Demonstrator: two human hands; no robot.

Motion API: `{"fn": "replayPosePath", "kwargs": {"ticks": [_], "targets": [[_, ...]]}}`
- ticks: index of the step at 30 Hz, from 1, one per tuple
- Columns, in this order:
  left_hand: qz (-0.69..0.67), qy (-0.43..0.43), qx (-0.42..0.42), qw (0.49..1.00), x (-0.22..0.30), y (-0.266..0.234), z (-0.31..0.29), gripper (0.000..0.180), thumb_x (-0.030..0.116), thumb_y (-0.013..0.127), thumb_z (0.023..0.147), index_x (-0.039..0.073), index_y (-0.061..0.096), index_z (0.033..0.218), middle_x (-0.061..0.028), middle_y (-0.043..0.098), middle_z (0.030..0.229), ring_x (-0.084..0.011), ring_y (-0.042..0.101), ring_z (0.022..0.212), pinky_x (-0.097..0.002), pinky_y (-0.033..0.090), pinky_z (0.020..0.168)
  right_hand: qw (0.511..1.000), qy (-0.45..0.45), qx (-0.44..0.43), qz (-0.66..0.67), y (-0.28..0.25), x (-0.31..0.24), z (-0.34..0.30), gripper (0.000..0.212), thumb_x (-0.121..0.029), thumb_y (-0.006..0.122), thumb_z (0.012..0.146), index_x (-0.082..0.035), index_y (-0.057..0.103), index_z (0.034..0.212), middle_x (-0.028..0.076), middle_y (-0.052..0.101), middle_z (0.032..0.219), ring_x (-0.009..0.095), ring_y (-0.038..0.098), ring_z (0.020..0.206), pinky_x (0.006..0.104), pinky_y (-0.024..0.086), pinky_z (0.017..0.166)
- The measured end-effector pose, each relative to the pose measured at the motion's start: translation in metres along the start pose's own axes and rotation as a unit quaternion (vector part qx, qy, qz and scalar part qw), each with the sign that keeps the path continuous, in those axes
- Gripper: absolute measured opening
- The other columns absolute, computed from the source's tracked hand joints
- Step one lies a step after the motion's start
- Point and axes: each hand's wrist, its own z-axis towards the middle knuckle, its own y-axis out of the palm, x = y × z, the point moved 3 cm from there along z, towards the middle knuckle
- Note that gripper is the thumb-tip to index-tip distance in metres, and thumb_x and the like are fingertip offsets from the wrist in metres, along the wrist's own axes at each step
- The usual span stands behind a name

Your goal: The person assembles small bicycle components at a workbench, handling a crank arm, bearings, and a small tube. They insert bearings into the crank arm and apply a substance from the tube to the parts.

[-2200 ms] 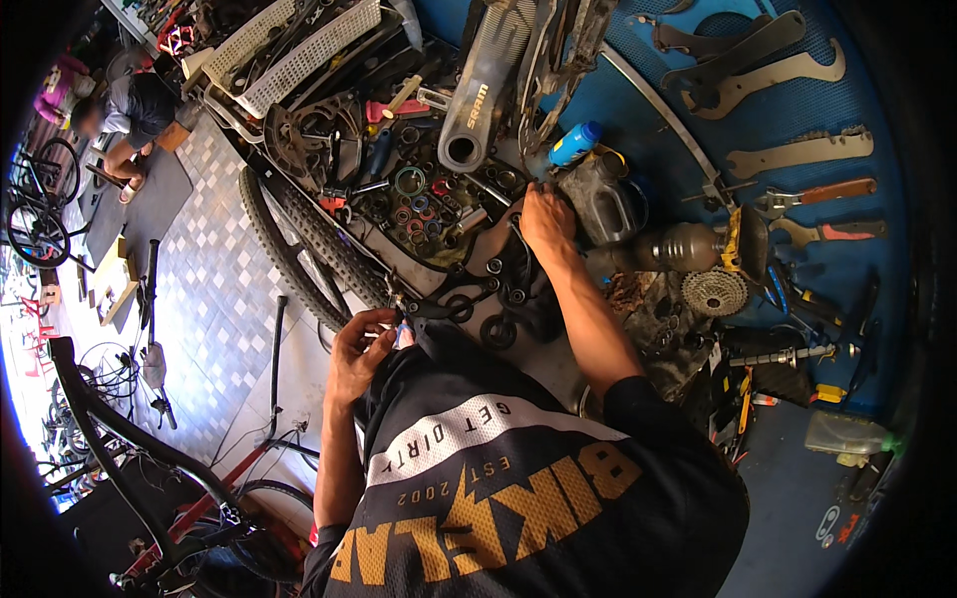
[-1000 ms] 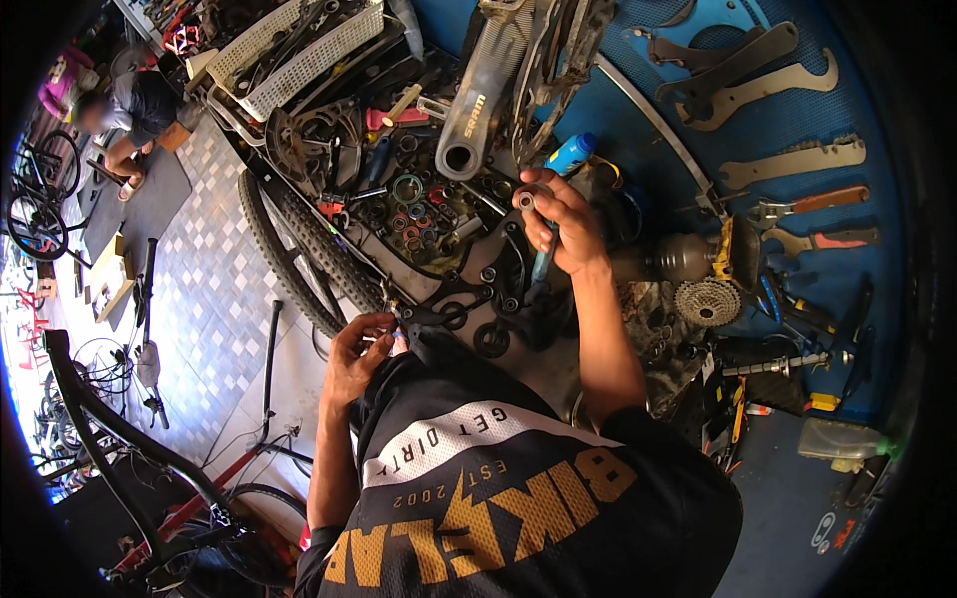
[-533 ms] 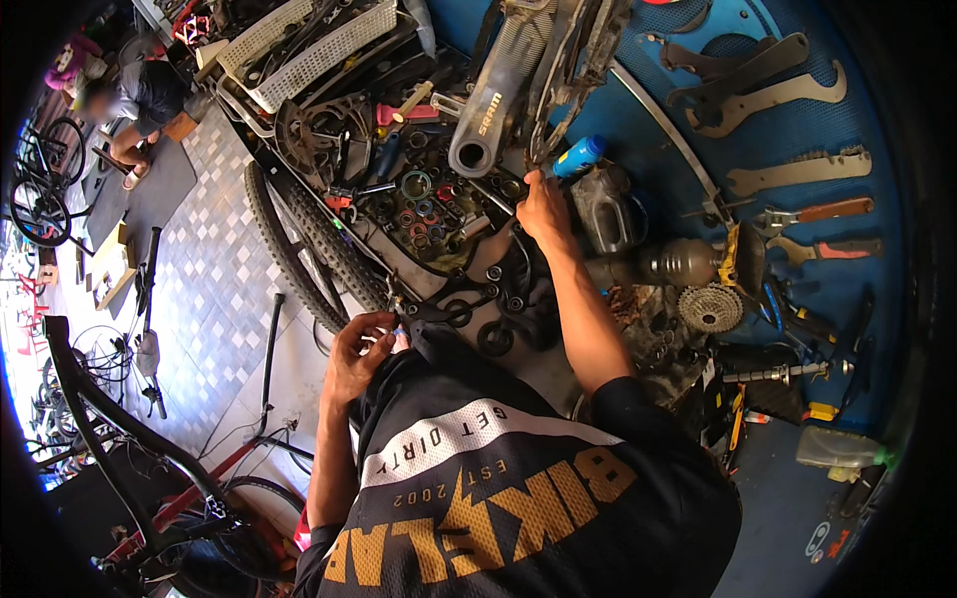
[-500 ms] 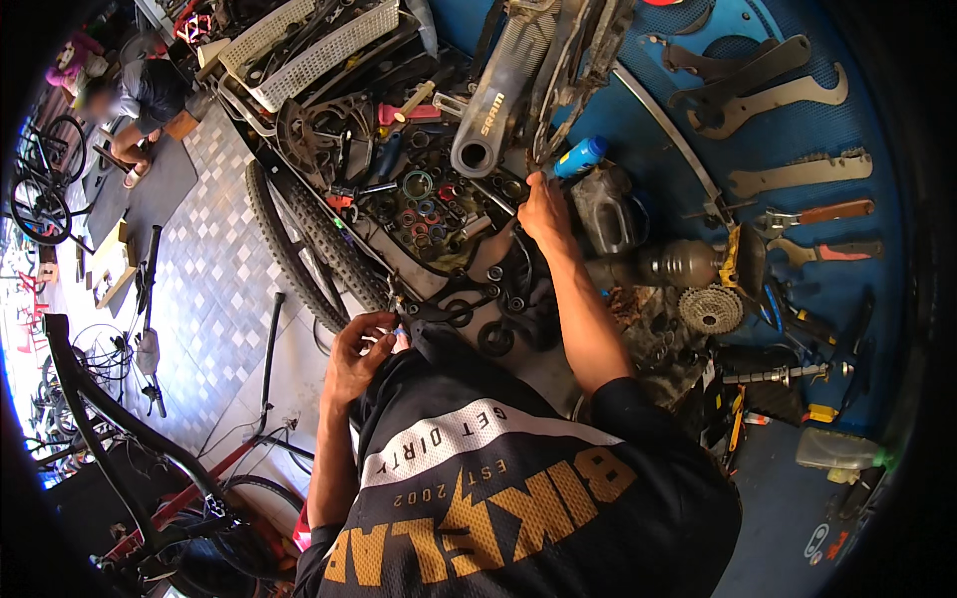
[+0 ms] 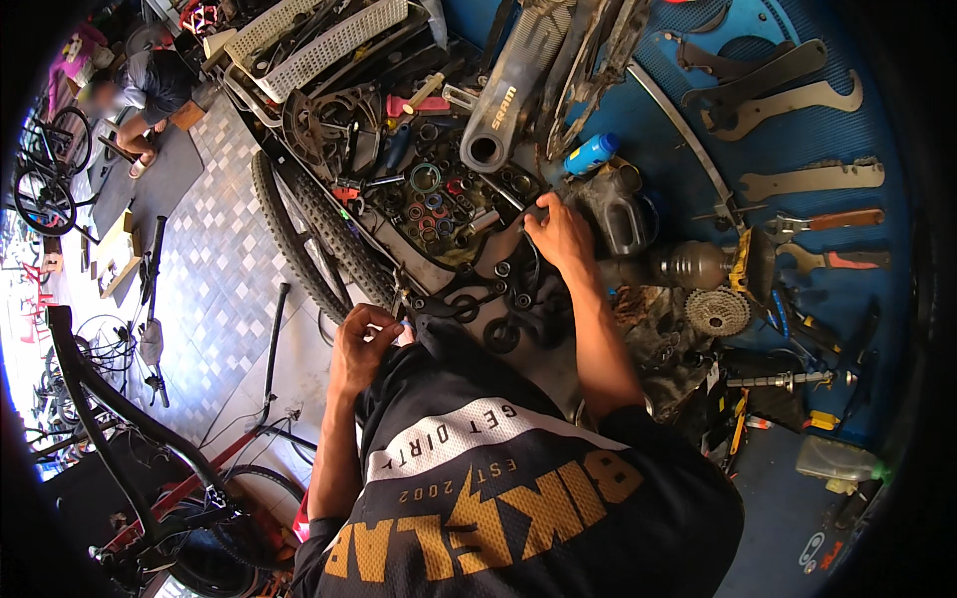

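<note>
My left hand (image 5: 361, 347) is closed in a pinch above my lap, near the lower end of a bike tire (image 5: 334, 234). Whatever lies between its fingertips is too small to make out. My right hand (image 5: 561, 233) has its fingers curled, next to the lower end of a silver rod (image 5: 501, 192) among the parts. I cannot make out anything in its grip. Left of it, a tray of small rings and bearings (image 5: 431, 221) spreads out. Just beyond it stand a blue bottle (image 5: 592, 153) and a dark, dirty jug (image 5: 624, 214).
A large crank arm (image 5: 508, 100) hangs over the parts. White baskets (image 5: 334, 45) sit at the back. Flat wrenches (image 5: 788, 110) lie against the blue surface at right, above a cassette (image 5: 718, 312). Bike frames (image 5: 130, 429) stand at left. Another person (image 5: 155, 85) sits farther off.
My right hand has come back toward me and slightly right, away from the crank arm and the blue bottle. My left hand stays pinched in nearly the same place.
</note>
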Motion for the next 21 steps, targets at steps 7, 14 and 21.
{"fn": "replayPosePath", "kwargs": {"ticks": [7,14,21], "targets": [[0.012,-0.002,-0.023,1.000,0.013,0.008,0.006,0.030,0.027,0.079,0.101,0.003,0.070,0.086,-0.0038,0.068,0.086,-0.0115,0.062,0.081,-0.0285,0.048,0.072,0.998,-0.022,-0.055,0.022,-0.014,0.007,-0.044,0.049,-0.040,0.079,0.093,-0.008,0.063,0.128,0.016,0.075,0.093,0.039,0.073,0.096,0.0506,0.055,0.084],[0.026,-0.007,-0.040,0.999,0.015,0.011,0.010,0.038,0.031,0.078,0.102,-0.001,0.068,0.084,-0.0081,0.066,0.085,-0.0174,0.063,0.080,-0.0327,0.049,0.072,0.993,0.024,-0.119,-0.002,-0.024,0.019,-0.071,0.053,-0.038,0.078,0.095,-0.005,0.060,0.133,0.019,0.074,0.123,0.042,0.070,0.114,0.0518,0.055,0.097],[0.058,-0.002,-0.038,0.998,0.019,0.012,0.009,0.029,0.027,0.079,0.100,0.000,0.074,0.090,-0.0090,0.070,0.092,-0.0193,0.067,0.086,-0.0333,0.055,0.075,0.996,0.032,-0.035,0.081,-0.004,0.047,-0.071,0.057,-0.046,0.075,0.099,-0.003,0.060,0.133,0.022,0.071,0.099,0.038,0.072,0.096,0.0497,0.056,0.085]]}}
